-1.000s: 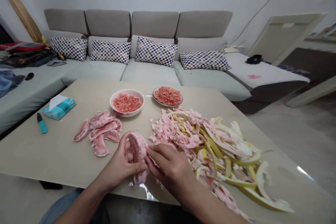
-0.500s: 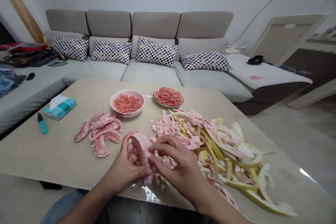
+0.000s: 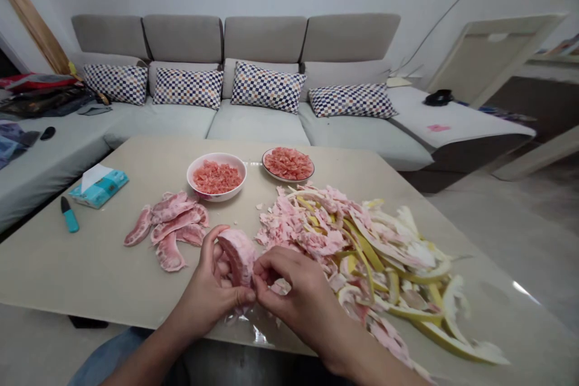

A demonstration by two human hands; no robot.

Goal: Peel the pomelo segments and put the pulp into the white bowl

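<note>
My left hand (image 3: pixel 210 289) is wrapped round a pink pomelo segment (image 3: pixel 240 251), its thumb across the lower part. At the segment's right edge, my right hand (image 3: pixel 294 295) pinches the pale pith with thumb and forefinger; the pinched bit itself is mostly hidden. Several unopened pomelo segments (image 3: pixel 174 226) lie in a heap left of my hands. Just to the right spreads a big pile of pink pith scraps (image 3: pixel 289 223) and yellow-green pomelo peel (image 3: pixel 366 247). Beyond my hands, a white bowl (image 3: pixel 217 196) and a dark-rimmed plate (image 3: pixel 288 180) hold loose pink pomelo flesh.
A small knife (image 3: pixel 69 215) with a teal handle lies at the left of the table (image 3: pixel 104 277), near a blue tissue pack (image 3: pixel 102 190). A grey sofa (image 3: pixel 181 36) with checked cushions (image 3: pixel 269 87) runs along the far side.
My right hand lifted off the segment's edge with fingers loosened, then came back lower to pinch there. The left hand keeps its hold, and the view has shifted slightly.
</note>
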